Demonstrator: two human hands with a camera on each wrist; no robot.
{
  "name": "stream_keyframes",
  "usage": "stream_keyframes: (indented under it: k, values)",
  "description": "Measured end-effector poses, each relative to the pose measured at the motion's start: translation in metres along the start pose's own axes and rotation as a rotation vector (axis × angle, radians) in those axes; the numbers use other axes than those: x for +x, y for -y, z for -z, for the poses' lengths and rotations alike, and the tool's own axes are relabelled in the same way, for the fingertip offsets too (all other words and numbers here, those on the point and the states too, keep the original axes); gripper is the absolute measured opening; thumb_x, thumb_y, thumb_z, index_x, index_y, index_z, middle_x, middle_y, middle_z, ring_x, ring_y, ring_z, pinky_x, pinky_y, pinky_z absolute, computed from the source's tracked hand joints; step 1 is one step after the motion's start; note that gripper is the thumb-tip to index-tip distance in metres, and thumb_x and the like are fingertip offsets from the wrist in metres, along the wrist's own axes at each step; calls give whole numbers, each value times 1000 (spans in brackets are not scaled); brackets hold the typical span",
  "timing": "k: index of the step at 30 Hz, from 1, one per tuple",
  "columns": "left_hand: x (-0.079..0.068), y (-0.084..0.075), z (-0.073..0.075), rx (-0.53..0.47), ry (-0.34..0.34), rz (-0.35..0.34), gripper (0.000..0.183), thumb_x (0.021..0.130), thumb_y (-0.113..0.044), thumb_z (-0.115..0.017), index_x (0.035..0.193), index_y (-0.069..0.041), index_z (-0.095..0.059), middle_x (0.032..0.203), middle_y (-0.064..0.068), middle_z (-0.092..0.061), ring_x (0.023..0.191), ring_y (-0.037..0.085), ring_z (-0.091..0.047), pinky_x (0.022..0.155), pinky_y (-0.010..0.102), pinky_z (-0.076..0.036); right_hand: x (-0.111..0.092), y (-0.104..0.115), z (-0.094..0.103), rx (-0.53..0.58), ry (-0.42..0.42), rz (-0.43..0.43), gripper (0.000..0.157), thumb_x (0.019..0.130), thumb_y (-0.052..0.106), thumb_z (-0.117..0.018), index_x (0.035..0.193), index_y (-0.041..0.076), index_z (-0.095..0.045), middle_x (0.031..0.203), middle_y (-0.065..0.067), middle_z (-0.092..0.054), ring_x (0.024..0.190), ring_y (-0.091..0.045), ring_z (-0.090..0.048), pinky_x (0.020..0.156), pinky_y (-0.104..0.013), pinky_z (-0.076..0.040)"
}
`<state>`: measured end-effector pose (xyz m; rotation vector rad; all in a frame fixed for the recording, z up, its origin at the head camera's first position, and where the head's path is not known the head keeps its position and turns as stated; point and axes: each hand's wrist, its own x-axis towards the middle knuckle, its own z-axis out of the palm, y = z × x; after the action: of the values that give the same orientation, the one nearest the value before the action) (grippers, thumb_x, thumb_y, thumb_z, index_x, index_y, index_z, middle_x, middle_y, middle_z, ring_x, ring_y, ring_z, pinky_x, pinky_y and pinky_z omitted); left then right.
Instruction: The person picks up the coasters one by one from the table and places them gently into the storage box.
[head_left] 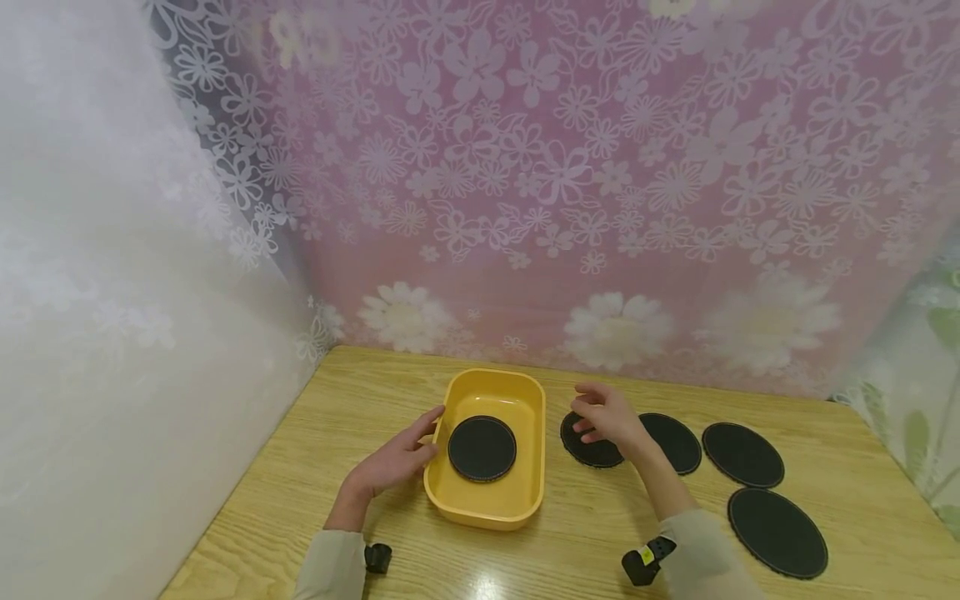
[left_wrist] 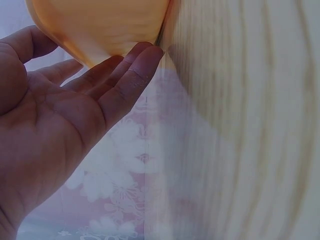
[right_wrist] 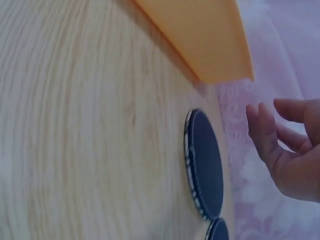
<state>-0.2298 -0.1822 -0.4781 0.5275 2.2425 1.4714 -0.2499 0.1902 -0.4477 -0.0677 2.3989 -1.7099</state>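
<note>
A yellow rectangular tub (head_left: 486,512) stands on the table with one round black coaster (head_left: 482,448) lying flat inside it. My left hand (head_left: 395,461) touches the tub's left wall, and in the left wrist view its fingers (left_wrist: 132,75) lie extended along the tub's outer side. Over another black coaster (head_left: 592,451), right of the tub, hovers my right hand (head_left: 611,417). Its fingers are loosely bent with nothing between them. In the right wrist view a gap shows between this hand (right_wrist: 290,150) and the coaster (right_wrist: 209,165) on the table.
Farther right on the wooden table (head_left: 600,517) lie a black coaster (head_left: 672,443), a second (head_left: 742,455) and a third (head_left: 777,533), all flat. A pink flowered curtain (head_left: 562,208) hangs behind the table's far edge. White cloth (head_left: 135,292) borders the left side.
</note>
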Motion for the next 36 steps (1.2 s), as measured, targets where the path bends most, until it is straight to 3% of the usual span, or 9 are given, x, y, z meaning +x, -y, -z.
stream_keyframes:
  k: [6,16,18,21,23,24,28,32,36]
  values:
    - [0,0,1,-10,10,-4,63,106,-19,-45,161,-20,-16,159,22,-24,143,39,-32,89,44,-50,-5,-17,13,-67,-68,-48,55,99,7,-56,149,-6,-36,146,-36,-36,82,-29,-68,66,-37,-57]
    - [-1,0,1,-3,10,-6,63,106,-19,-45,161,-20,-16,159,22,-24,144,39,-30,92,47,-48,-6,-37,20,-382,-87,-23,64,89,-1,-67,146,-8,-40,144,-37,-39,59,-20,-60,51,-35,-49]
    - [0,1,1,-4,10,-7,63,106,-19,-45,161,-20,-16,159,22,-24,144,39,-30,92,47,-48,-6,-38,19,-432,-77,-38,67,87,1,-70,147,-8,-40,129,-36,-54,55,-20,-58,50,-34,-47]
    - [0,0,0,-6,10,-6,63,106,-19,-46,161,-20,-15,159,22,-24,143,39,-30,92,47,-48,-5,-40,18,-499,-69,-57,70,86,4,-72,147,-8,-39,105,-29,-66,55,-24,-60,51,-34,-46]
    - [-1,0,1,-6,10,-6,63,106,-20,-45,161,-20,-15,159,22,-24,143,39,-32,93,48,-48,-4,-39,17,-552,-74,-62,70,86,6,-73,146,-7,-41,103,-27,-67,70,-33,-66,57,-38,-49]
    - [-1,0,1,-5,10,-6,63,106,-20,-45,161,-20,-15,159,22,-24,142,40,-33,93,48,-48,-3,-38,17,-575,-77,-60,69,86,7,-74,146,-6,-42,111,-28,-65,80,-38,-67,62,-41,-51]
    - [-2,0,1,1,8,-8,63,106,-20,-45,161,-19,-15,159,22,-24,138,40,-39,94,48,-48,-3,-36,15,-663,-84,-49,67,86,10,-74,144,-6,-45,137,-34,-50,115,-51,-54,80,-52,-51]
    - [-1,0,2,11,0,-7,63,106,-19,-45,161,-20,-16,159,21,-26,137,39,-41,92,46,-48,0,-36,13,-686,-75,-54,67,86,9,-73,145,-6,-44,138,-33,-49,116,-51,-54,81,-54,-50]
    - [0,0,2,18,-4,-3,63,106,-19,-46,161,-20,-17,159,22,-26,138,39,-39,91,46,-48,3,-36,14,-688,-73,-63,70,85,8,-75,145,-6,-42,135,-33,-51,106,-46,-59,71,-47,-51]
